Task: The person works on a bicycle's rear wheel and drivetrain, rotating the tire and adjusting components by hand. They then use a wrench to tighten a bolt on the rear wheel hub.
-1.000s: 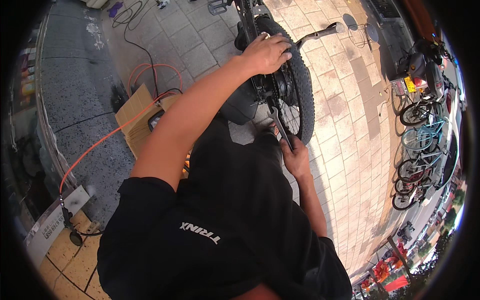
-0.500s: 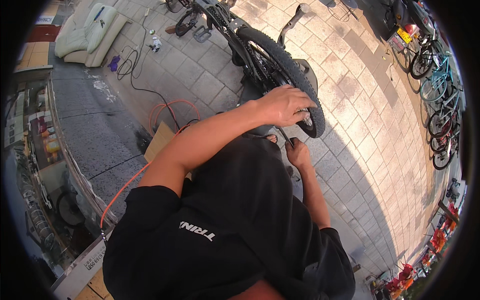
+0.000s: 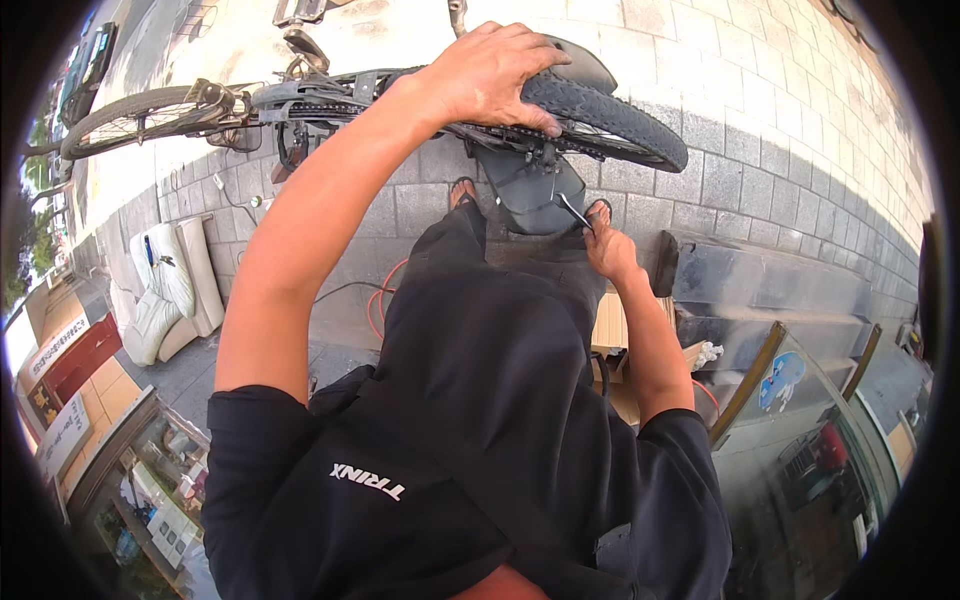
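A bicycle [image 3: 350, 98] stretches across the upper part of the head view, with its knobby-tyred wheel [image 3: 640, 135] toward the right. My left hand [image 3: 490, 75] is closed over that tyre, the thumb on the near side and the fingers on the far side. Lower and to the right, my right hand [image 3: 611, 252] is closed round a slim metal wrench [image 3: 572, 211], whose head points up and left. The wrench is apart from the wheel. A dark grey, smooth-sided object [image 3: 525, 195] sits below the wheel, between my feet.
A pale, worn seat [image 3: 165, 285] stands at the left, with small tools on it. An orange hose [image 3: 376, 312] lies by my leg. Cardboard [image 3: 611, 322] and a grey step [image 3: 770, 280] are at the right, near a glass door [image 3: 800, 440].
The view has turned, and the bicycle now runs across it. My left hand has shifted along the wheel to its tyre. The wrench in my right hand is now farther from the wheel.
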